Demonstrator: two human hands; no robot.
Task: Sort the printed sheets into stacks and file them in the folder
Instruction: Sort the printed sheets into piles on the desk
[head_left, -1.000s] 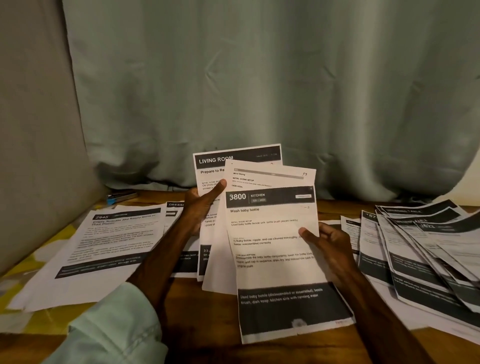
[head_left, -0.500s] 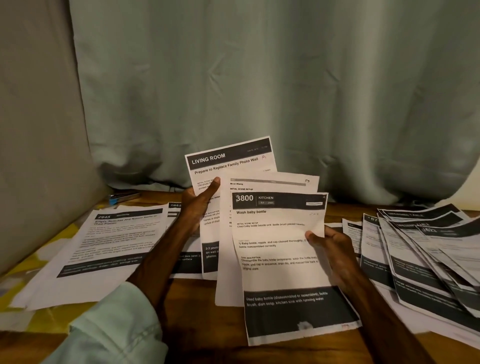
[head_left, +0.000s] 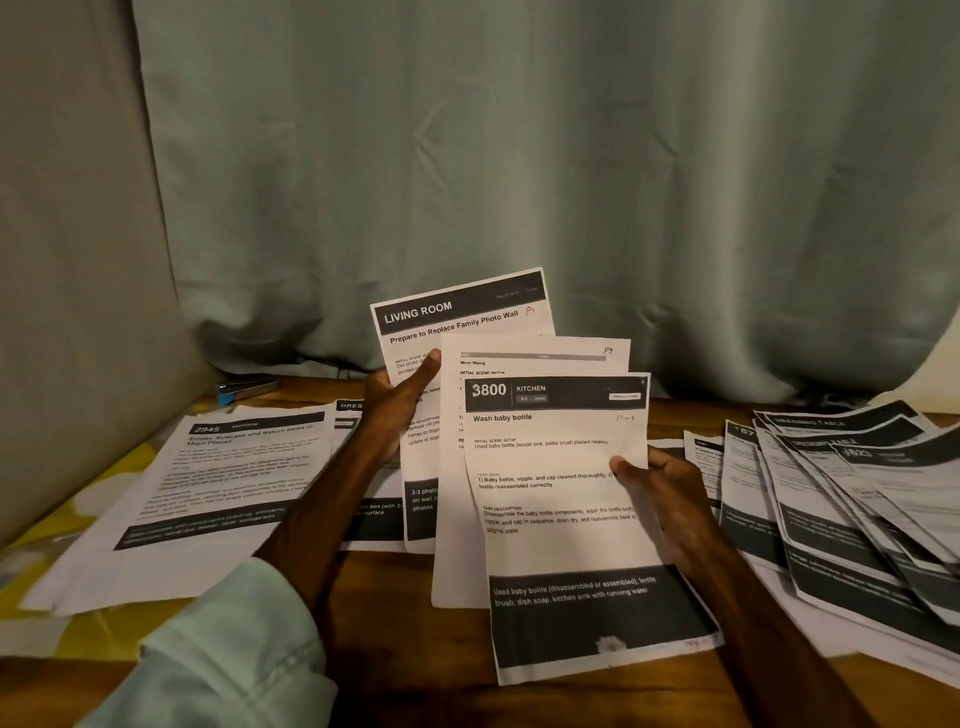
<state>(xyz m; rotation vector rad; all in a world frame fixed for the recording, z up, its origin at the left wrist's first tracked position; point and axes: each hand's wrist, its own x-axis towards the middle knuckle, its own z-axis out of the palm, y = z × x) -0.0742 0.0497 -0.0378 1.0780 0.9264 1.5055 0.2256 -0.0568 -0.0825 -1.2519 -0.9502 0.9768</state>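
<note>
On the wooden table (head_left: 395, 597), in front of the big green curtain (head_left: 519, 156), your papers lie in loose groups. The biggest is the fanned pile (head_left: 857, 493) on your right. Its pages lie over one another at slants, so it is messy. If your right arm bumps it when you put a page down, pages could slide and mix up.

On your left lies the 2945 sheet (head_left: 223, 493), on top of other pages and partly on a yellow cloth (head_left: 78, 525). I think these groups are your sorted stacks. A page dropped on the wrong one would spoil the sorting, so read each dark heading first.

In the air between the groups you hold three pages. Your right hand (head_left: 665, 493) pinches the Kitchen sheet (head_left: 561, 493) at its right edge, thumb in front and fingers curled behind. The sheet hangs long and bends, so a quick move could crease it.

Behind it is the Mirror Wiping sheet (head_left: 545, 358). I cannot tell which hand holds it, so it may slip out if you pull your hands apart. Your left hand (head_left: 395, 400) grips the Living Room sheet (head_left: 457, 312), with the thumb pressed on its front.

A small blue tool (head_left: 244, 389) sits at the back left, well apart from your hands. I cannot see the folder anywhere, so filing looks a long way off.
</note>
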